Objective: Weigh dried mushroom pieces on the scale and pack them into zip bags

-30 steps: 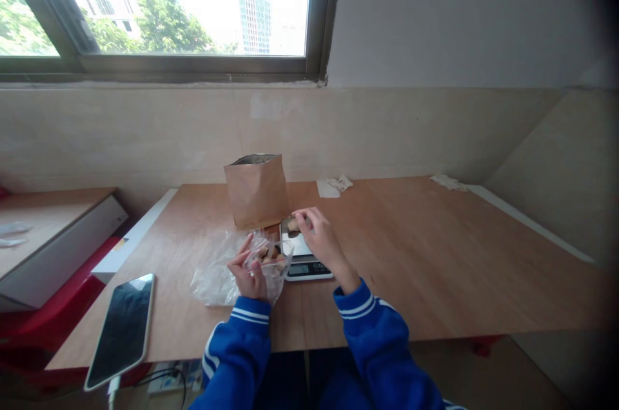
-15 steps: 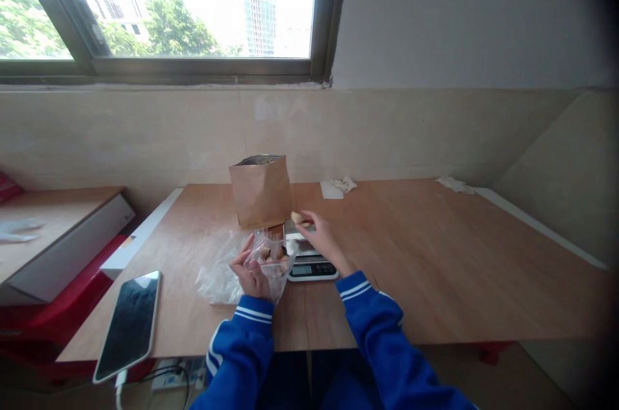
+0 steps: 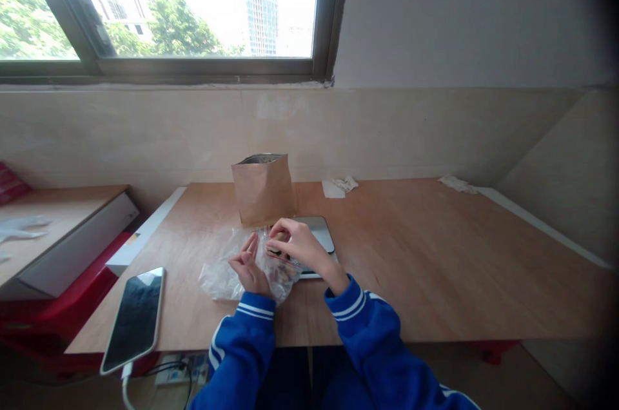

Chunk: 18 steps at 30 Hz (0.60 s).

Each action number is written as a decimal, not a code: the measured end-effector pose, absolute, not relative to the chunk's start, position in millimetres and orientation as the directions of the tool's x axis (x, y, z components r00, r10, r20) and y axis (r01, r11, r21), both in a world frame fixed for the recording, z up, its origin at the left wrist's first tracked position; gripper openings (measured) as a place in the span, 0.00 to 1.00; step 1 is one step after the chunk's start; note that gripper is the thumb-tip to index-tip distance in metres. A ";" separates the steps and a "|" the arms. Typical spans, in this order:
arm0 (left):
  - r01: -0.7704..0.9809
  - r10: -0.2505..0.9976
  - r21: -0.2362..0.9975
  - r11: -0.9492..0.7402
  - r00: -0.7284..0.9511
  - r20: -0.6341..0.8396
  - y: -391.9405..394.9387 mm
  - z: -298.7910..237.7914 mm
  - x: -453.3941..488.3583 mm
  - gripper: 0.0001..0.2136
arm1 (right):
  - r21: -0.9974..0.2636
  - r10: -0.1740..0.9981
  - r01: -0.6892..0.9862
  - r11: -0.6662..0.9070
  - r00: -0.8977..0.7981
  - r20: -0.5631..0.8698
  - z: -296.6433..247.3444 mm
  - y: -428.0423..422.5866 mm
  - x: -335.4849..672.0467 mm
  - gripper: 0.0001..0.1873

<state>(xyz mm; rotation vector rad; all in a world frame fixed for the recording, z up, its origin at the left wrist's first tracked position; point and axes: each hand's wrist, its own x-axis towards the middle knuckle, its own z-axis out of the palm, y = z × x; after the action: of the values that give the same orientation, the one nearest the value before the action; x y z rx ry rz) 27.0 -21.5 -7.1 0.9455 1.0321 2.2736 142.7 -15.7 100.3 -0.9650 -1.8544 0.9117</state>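
My left hand (image 3: 250, 269) is closed on the edge of a clear zip bag (image 3: 284, 282), which holds several small tan and dark pieces. At the bag's mouth my right hand (image 3: 302, 247) pinches a small tan piece (image 3: 280, 238), partly hidden by the fingers; its kind is not clear. Beneath the right hand and forearm lies a kitchen scale (image 3: 319, 229) with a light platform, its display now covered. Just behind the hands a brown paper bag (image 3: 264, 194) stands upright with its top open. Crumpled clear plastic (image 3: 217, 278) spreads to the left of my left hand.
A phone (image 3: 135, 316) with a white cable lies at the left edge of the wooden table (image 3: 435, 268). White paper and a crumpled tissue (image 3: 344, 184) lie at the back, with another crumpled tissue (image 3: 457, 184) farther right. A second table (image 3: 68, 216) stands at left.
My right hand has moved left and down from above the scale to the zip bag's mouth, carrying the small tan piece. My left hand stays at the bag.
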 end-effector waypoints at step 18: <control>0.035 0.793 0.904 -0.425 -0.468 0.391 -25.1 -2.1 17.7 0.14 | -0.899 0.873 0.146 0.413 -0.346 0.344 57.1 -10.8 132.6 0.06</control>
<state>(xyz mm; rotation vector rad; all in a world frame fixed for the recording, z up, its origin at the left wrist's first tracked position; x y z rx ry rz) 17.7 -25.1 -2.1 1.1991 1.2623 1.9417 132.6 -10.8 57.1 -0.8855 -1.7643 1.0085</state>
